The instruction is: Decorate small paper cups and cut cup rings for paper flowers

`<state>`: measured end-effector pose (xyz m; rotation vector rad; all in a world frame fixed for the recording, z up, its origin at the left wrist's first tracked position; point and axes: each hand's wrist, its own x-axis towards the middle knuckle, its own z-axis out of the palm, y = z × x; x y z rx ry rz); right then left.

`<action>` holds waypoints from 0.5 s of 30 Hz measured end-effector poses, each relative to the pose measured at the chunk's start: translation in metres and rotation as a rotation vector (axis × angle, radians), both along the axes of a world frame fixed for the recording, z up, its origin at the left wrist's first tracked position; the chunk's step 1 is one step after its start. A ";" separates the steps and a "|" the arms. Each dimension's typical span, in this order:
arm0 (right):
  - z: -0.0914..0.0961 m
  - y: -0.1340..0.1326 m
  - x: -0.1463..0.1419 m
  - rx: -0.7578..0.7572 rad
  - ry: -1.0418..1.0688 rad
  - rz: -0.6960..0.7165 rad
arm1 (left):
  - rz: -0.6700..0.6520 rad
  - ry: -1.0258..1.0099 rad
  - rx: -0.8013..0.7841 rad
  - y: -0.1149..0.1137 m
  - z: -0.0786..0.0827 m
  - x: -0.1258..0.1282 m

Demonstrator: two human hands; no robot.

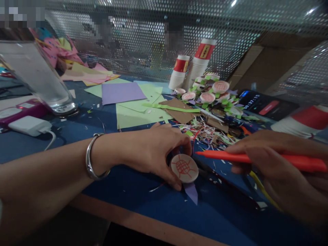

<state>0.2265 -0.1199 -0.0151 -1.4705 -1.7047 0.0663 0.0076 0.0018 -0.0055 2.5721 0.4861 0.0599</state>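
My left hand [156, 150], with a silver bangle at the wrist, grips the edge of a small round paper-cup base [185, 168] between thumb and fingers. Red crossed lines in an oval, with short strokes around it, are drawn on its pale top. A pointed purple paper piece [191, 193] sticks out below it. In my right hand [279, 181] is a red felt-tip pen [294, 162], its tip pointing left, a short way from the cup base and not touching it. Beneath the pen, a dark long-shaped tool [225, 182] lies on the blue table, partly hidden.
Green paper sheets [130, 118] and a purple sheet [123, 93] lie behind my left hand. Decorated cup bases [208, 98] are heaped beyond paper scraps [205, 131]. Stacked paper cups [201, 63], a phone [266, 104], a glass of water [48, 78] and a white charger [30, 125] surround them.
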 end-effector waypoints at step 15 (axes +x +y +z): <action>0.016 0.012 -0.003 -0.122 -0.094 0.288 | 0.006 0.003 -0.054 0.004 0.002 0.000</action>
